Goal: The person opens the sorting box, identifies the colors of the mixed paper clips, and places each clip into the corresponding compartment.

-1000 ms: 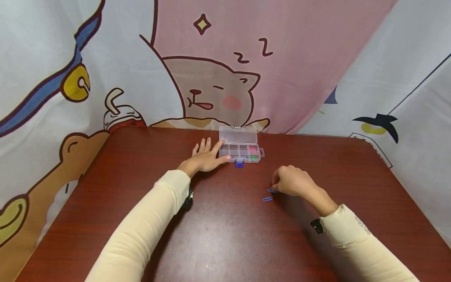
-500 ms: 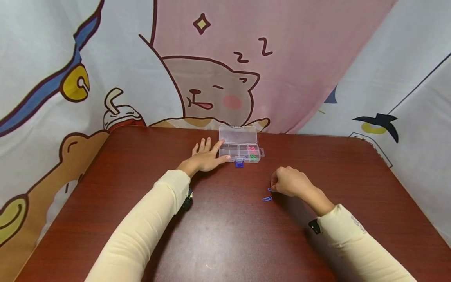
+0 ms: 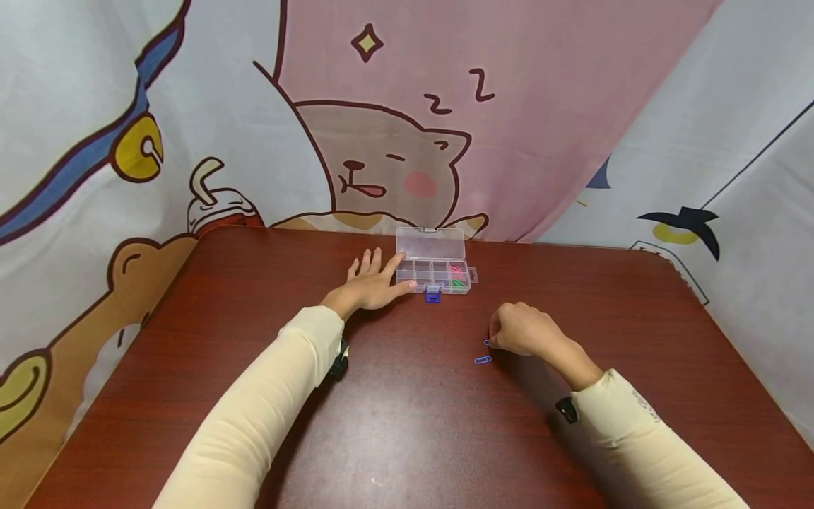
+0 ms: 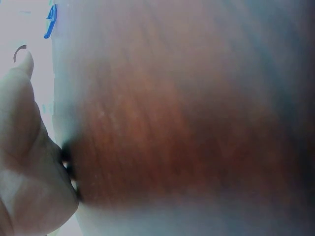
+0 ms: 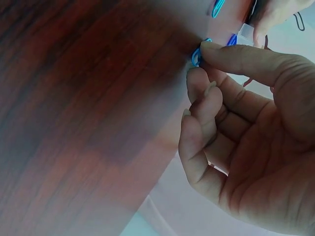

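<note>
My right hand [image 3: 524, 329] is low over the tabletop, right of the middle. Between thumb and fingertips it pinches a blue paper clip [image 5: 196, 57], whose end [image 3: 486, 343] pokes out in the head view. A second blue paper clip [image 3: 482, 360] lies flat on the table just nearer to me. My left hand [image 3: 370, 288] rests with spread fingers at the left end of a clear plastic compartment box [image 3: 421, 289], thumb and index finger touching it. The lid [image 3: 430, 244] stands raised at the back. Pink clips [image 3: 455, 269] and green clips [image 3: 457, 283] sit in its right compartments.
A blue latch [image 3: 432, 297] juts from the front of the box, and a clear hanging tab [image 3: 473, 275] from its right end. The dark red-brown table [image 3: 381, 417] ends at a cartoon-printed cloth [image 3: 540, 141] behind and at both sides.
My right fingers have shifted slightly left over the farther blue paper clip, hiding more of it. The left hand, the box and the nearer clip stay put.
</note>
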`<state>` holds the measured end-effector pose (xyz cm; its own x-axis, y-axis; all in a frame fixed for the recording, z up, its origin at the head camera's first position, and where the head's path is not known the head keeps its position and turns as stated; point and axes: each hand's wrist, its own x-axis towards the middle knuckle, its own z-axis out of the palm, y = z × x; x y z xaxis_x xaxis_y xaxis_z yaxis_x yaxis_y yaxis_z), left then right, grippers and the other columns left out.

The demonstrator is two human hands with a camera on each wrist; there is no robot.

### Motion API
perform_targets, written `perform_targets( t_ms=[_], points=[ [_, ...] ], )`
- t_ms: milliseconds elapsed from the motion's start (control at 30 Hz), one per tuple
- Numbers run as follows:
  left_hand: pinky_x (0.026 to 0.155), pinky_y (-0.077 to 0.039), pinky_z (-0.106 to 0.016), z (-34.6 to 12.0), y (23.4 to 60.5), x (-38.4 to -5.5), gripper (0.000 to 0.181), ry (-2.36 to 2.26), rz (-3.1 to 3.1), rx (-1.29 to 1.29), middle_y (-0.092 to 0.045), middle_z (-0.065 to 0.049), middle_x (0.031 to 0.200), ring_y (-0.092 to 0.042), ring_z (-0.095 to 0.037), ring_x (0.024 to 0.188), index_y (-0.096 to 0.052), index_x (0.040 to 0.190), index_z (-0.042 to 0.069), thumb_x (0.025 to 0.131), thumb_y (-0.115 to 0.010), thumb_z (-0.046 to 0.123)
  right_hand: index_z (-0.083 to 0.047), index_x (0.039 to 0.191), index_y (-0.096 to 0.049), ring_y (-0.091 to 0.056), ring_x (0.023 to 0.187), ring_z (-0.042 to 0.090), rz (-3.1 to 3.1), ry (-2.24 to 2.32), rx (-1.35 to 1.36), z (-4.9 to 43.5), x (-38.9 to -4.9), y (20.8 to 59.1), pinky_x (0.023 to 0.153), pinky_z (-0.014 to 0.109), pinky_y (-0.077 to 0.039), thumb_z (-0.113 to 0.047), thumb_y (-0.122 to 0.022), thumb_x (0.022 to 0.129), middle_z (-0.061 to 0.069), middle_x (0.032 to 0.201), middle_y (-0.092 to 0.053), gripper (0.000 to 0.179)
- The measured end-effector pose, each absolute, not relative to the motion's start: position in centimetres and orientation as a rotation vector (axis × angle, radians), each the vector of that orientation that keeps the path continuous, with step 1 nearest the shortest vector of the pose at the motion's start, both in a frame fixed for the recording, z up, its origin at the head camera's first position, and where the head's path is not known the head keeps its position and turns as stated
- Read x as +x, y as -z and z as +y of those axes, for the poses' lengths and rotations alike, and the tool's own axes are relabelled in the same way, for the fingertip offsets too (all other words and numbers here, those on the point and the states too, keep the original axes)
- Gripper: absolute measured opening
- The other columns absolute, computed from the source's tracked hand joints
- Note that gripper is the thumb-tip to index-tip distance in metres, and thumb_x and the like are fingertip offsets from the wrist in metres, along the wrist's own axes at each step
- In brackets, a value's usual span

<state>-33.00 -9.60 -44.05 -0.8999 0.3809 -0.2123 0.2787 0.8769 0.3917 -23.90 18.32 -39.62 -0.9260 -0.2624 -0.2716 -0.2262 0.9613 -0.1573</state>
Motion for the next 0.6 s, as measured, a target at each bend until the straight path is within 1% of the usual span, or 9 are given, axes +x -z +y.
perform_targets(
  t_ms=[333, 433, 600],
  points=[
    [0.117, 0.006, -0.053, -9.7, 44.3, -33.1, 0.082, -0.528, 2.755, 0.487, 0.009, -0.021, 0.162, 0.012, -0.038, 0.148, 0.001, 0.157, 0.036, 0.092, -0.028, 0.075, -0.021, 0.066, -0.067, -0.054, 0.064, 0.016, 2.809, 0.146, -0.393, 18.3, -24.5, 39.4, 0.056, 0.036, -0.043, -0.021, -0.073, 0.08, -0.005, 0.069, -0.061, 0.015],
    [0.117, 0.009, -0.054, -9.6, 44.7, -33.5, 0.083, -0.533, 2.745, 0.483, 0.011, -0.02, 0.161, 0.015, -0.038, 0.147, 0.003, 0.156, 0.037, 0.09, -0.027, 0.077, -0.02, 0.067, -0.067, -0.054, 0.064, 0.016, 2.811, 0.131, -0.404, 18.2, -24.9, 38.9, 0.057, 0.037, -0.044, -0.021, -0.072, 0.08, -0.004, 0.07, -0.061, 0.014],
    [0.117, 0.013, -0.05, -9.5, 44.7, -33.6, 0.082, -0.53, 2.73, 0.46, 0.014, -0.017, 0.162, 0.018, -0.034, 0.147, 0.007, 0.155, 0.04, 0.09, -0.026, 0.077, -0.02, 0.069, -0.069, -0.055, 0.067, 0.017, 2.83, 0.124, -0.407, 17.7, -26.0, 37.7, 0.06, 0.04, -0.046, -0.021, -0.072, 0.081, -0.003, 0.072, -0.062, 0.012]
  ],
)
